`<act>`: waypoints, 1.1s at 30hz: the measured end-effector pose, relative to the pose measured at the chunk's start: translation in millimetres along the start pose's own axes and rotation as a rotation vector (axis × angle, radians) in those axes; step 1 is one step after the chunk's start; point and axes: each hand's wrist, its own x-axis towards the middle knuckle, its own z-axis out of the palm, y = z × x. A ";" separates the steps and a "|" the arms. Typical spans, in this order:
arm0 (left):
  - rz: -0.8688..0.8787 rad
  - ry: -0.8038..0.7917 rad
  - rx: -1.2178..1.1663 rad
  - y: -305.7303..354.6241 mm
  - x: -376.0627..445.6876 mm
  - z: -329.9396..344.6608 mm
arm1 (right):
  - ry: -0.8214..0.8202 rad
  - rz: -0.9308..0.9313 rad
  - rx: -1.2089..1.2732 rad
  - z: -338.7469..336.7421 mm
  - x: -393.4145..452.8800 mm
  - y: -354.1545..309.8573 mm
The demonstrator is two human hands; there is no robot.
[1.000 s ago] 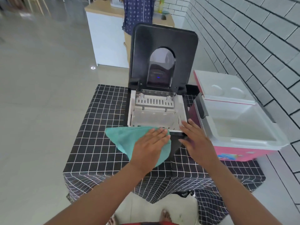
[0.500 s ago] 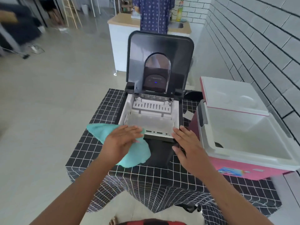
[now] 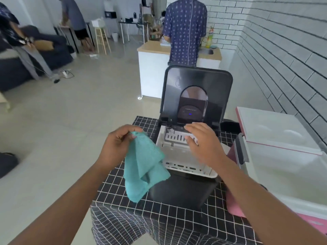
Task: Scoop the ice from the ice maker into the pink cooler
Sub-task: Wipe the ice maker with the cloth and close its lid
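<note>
The black ice maker (image 3: 178,188) stands on the checked table with its lid (image 3: 196,89) raised upright. Its white inner basket (image 3: 182,160) shows no ice that I can see. My left hand (image 3: 116,145) pinches a teal cloth (image 3: 145,167) and holds it lifted beside the machine's left edge, the cloth hanging down. My right hand (image 3: 203,144) reaches inside the machine, fingers curled on the white slotted piece (image 3: 177,137) at the back. The pink cooler (image 3: 286,175) sits to the right, its white lid (image 3: 272,128) open.
The table wears a black cloth with a white grid (image 3: 123,209). A white brick wall (image 3: 283,59) runs along the right. A person in a patterned blue shirt (image 3: 184,32) stands at a white counter (image 3: 154,75) behind the table. Other people and a sofa are far left.
My left hand lifted the teal cloth off the front of the ice maker and now holds it up. My right hand moved from the machine's front edge to the slotted piece at the back.
</note>
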 end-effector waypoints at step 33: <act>-0.316 -0.259 -0.661 4.9 171.3 -60.8 | -0.049 0.084 -0.415 -75.7 2.1 -65.8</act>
